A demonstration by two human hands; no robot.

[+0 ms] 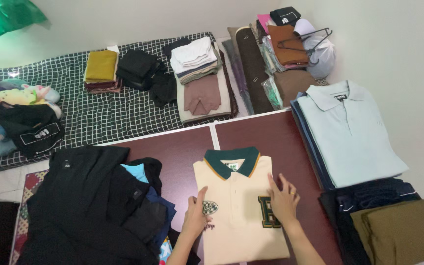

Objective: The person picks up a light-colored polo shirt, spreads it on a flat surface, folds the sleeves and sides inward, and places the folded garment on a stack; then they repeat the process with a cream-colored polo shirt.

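A folded cream polo shirt (236,196) with a dark green collar lies on the dark red tabletop (182,152) in front of me. My left hand (196,216) rests flat on the shirt's left side, near a round chest badge. My right hand (283,198) lies flat on its right side, fingers spread, beside a green embroidered letter patch. Neither hand grips anything.
A heap of black and blue clothes (94,206) lies at the left. At the right are a stack topped by a light blue polo (349,132), dark garments (369,201) and olive cloth (408,230). Behind, a checked mattress (74,108) carries folded piles, stuffed toys and hangers.
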